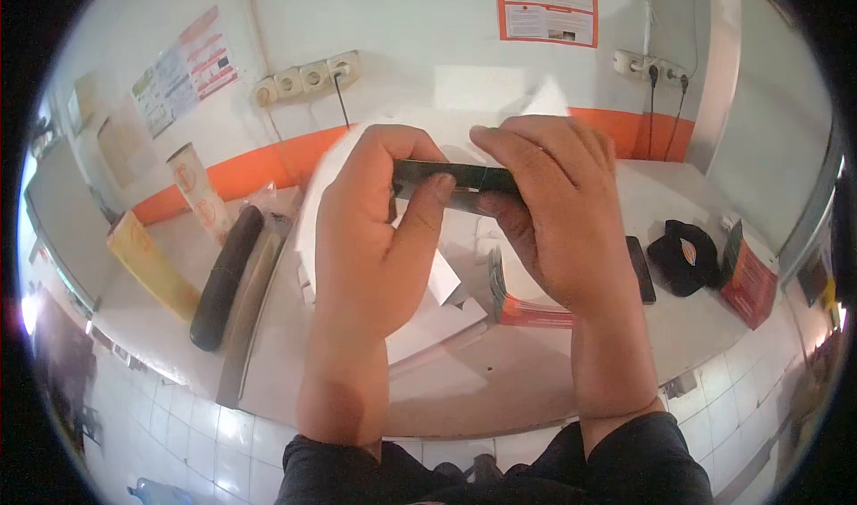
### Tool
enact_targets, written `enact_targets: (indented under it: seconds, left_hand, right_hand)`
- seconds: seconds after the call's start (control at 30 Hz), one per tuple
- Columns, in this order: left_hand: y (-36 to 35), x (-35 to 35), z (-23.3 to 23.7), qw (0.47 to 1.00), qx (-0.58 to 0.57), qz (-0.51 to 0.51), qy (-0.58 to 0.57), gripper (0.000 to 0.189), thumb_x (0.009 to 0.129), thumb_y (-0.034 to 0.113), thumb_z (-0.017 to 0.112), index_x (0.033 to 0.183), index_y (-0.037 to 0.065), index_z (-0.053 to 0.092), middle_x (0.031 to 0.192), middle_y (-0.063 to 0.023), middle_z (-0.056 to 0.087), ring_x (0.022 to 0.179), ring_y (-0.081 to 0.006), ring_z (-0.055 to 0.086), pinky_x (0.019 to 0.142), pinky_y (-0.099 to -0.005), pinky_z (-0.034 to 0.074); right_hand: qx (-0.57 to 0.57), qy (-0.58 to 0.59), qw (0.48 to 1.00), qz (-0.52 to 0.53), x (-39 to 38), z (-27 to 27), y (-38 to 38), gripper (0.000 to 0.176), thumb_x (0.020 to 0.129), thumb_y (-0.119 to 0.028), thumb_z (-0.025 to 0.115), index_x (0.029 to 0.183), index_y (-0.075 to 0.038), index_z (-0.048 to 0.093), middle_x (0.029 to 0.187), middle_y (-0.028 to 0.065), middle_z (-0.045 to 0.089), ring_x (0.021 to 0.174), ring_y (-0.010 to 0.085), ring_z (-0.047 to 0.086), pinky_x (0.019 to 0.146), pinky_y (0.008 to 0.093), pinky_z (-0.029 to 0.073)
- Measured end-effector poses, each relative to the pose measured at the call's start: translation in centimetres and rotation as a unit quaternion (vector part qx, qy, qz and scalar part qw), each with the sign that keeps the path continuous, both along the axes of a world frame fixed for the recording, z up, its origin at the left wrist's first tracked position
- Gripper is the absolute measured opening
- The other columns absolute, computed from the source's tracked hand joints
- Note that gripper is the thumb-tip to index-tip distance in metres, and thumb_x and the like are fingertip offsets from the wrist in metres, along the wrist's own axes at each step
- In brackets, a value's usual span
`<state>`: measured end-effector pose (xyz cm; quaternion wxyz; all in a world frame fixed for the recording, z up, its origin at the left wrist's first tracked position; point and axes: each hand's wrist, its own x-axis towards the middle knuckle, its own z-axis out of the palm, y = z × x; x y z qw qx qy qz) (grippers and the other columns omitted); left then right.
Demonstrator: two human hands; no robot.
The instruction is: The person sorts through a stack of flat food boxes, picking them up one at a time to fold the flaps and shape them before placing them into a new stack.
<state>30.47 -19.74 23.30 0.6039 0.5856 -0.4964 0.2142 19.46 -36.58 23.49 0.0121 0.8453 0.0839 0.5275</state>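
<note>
Raised above the table, my left hand (pixel 375 228) and my right hand (pixel 562 201) are both closed on a dark, flat strip-like piece (pixel 460 175). It is seen nearly edge-on, and its kind cannot be made out. My left thumb presses its near side, and my right thumb and fingers pinch the other end. Beneath my hands lie white paper or card pieces (pixel 437 331). A stack of red-and-white printed cards or leaflets (pixel 531 308) sits below my right hand, partly hidden by it.
Left on the table (pixel 464 398) are a yellow roll (pixel 152 268), a white roll with orange print (pixel 198 192) and a long black roll (pixel 225 282). To the right lie a dark phone (pixel 640 270), a black cap (pixel 686 257) and a red printed stack (pixel 748 277). Wall sockets (pixel 303 79) hang behind.
</note>
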Motion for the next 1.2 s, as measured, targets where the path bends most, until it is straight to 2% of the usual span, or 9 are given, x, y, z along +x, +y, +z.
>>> enact_targets:
  seconds: [0.13, 0.33, 0.43, 0.47, 0.57, 0.63, 0.8, 1.0, 1.2]
  left_hand:
    - [1.3, 1.1, 1.1, 0.954, 0.023, 0.111, -0.277, 0.012, 0.088, 0.003, 0.075, 0.098, 0.008, 0.07, 0.092, -0.0059, 0.071, 0.086, -0.0215, 0.066, 0.086, -0.0385, 0.052]
    - [2.8, 0.4, 1.3, 0.892, 0.273, 0.059, -0.356, 0.033, 0.071, 0.021, 0.088, 0.101, 0.013, 0.076, 0.1, -0.0064, 0.076, 0.111, -0.0282, 0.068, 0.115, -0.0532, 0.039]
    - [1.2, 1.5, -0.2, 0.951, 0.184, 0.056, -0.241, 0.062, 0.07, 0.023, 0.093, 0.126, 0.01, 0.072, 0.115, -0.0118, 0.076, 0.12, -0.0296, 0.068, 0.113, -0.0504, 0.044]
    - [0.2, 2.8, -0.5, 0.976, 0.151, -0.002, -0.159, 0.071, 0.086, 0.05, 0.084, 0.139, 0.006, 0.065, 0.132, -0.0144, 0.072, 0.126, -0.0262, 0.068, 0.106, -0.0475, 0.051]
    - [-1.4, 6.0, -2.2, 0.849, -0.053, -0.461, 0.252, 0.077, 0.099, 0.068, 0.061, 0.142, 0.003, 0.061, 0.134, -0.0157, 0.071, 0.128, -0.0268, 0.068, 0.102, -0.044, 0.055]
    - [-1.5, 5.5, -2.1, 0.807, -0.162, -0.481, 0.304, 0.07, 0.106, 0.062, 0.043, 0.142, 0.004, 0.058, 0.132, -0.0133, 0.071, 0.119, -0.0266, 0.071, 0.101, -0.0408, 0.057]
    - [-1.0, 4.6, -1.2, 0.857, -0.216, -0.345, 0.317, 0.038, 0.1, 0.028, 0.054, 0.129, 0.006, 0.064, 0.112, -0.0092, 0.074, 0.1, -0.0261, 0.074, 0.09, -0.0472, 0.062]
    - [-0.8, 1.4, -0.2, 0.904, -0.167, -0.268, 0.287, 0.028, 0.103, 0.025, 0.064, 0.125, 0.008, 0.061, 0.107, -0.0051, 0.071, 0.095, -0.0172, 0.074, 0.075, -0.0311, 0.063]
    - [-1.1, 1.3, 0.0, 0.918, -0.153, -0.265, 0.251, 0.03, 0.112, 0.025, 0.057, 0.124, -0.002, 0.052, 0.112, -0.0147, 0.069, 0.093, -0.0224, 0.074, 0.078, -0.0389, 0.067]
  right_hand:
    - [0.131, -0.17, 0.966, 0.142, 3.6, -2.0, -3.1, 0.065, 0.097, -0.028, 0.077, 0.155, -0.01, 0.055, 0.133, 0.0116, 0.068, 0.116, 0.0258, 0.064, 0.098, 0.0437, 0.048]
    - [0.634, -0.127, 0.712, 0.272, 0.0, 0.9, -5.3, 0.061, 0.109, -0.026, 0.062, 0.16, 0.004, 0.043, 0.154, 0.0177, 0.057, 0.138, 0.0282, 0.058, 0.118, 0.0429, 0.044]
    - [0.554, -0.188, 0.728, 0.356, 0.7, 0.1, -5.6, 0.054, 0.108, -0.016, 0.06, 0.156, 0.005, 0.046, 0.146, 0.016, 0.062, 0.13, 0.0279, 0.063, 0.111, 0.0431, 0.05]
    - [0.473, -0.211, 0.787, 0.335, 1.1, -0.1, -4.6, 0.048, 0.11, -0.022, 0.059, 0.148, 0.007, 0.056, 0.142, 0.016, 0.064, 0.128, 0.0278, 0.064, 0.109, 0.0437, 0.051]
    - [0.137, -0.12, 0.948, 0.259, 0.8, 0.1, -3.9, 0.048, 0.111, -0.037, 0.057, 0.14, 0.001, 0.066, 0.142, 0.0186, 0.063, 0.125, 0.0293, 0.064, 0.105, 0.0422, 0.05]
    - [0.026, -0.074, 0.965, 0.252, 0.9, -0.2, -2.9, 0.055, 0.11, -0.05, 0.055, 0.134, -0.005, 0.073, 0.142, 0.02, 0.061, 0.122, 0.0305, 0.063, 0.101, 0.0413, 0.05]
    - [-0.041, -0.03, 0.973, 0.227, 1.1, -0.4, -1.7, 0.068, 0.105, -0.069, 0.051, 0.127, -0.011, 0.08, 0.14, 0.0204, 0.06, 0.117, 0.0311, 0.061, 0.095, 0.0408, 0.05]
    - [-0.017, -0.026, 0.982, 0.185, 1.8, -0.9, -1.9, 0.07, 0.105, -0.07, 0.05, 0.125, -0.01, 0.08, 0.14, 0.021, 0.059, 0.116, 0.0314, 0.062, 0.094, 0.0402, 0.051]
    - [0.059, -0.012, 0.951, 0.304, 1.8, -1.1, -2.4, 0.067, 0.105, -0.067, 0.051, 0.125, -0.011, 0.081, 0.141, 0.0199, 0.059, 0.12, 0.0325, 0.061, 0.097, 0.0419, 0.051]
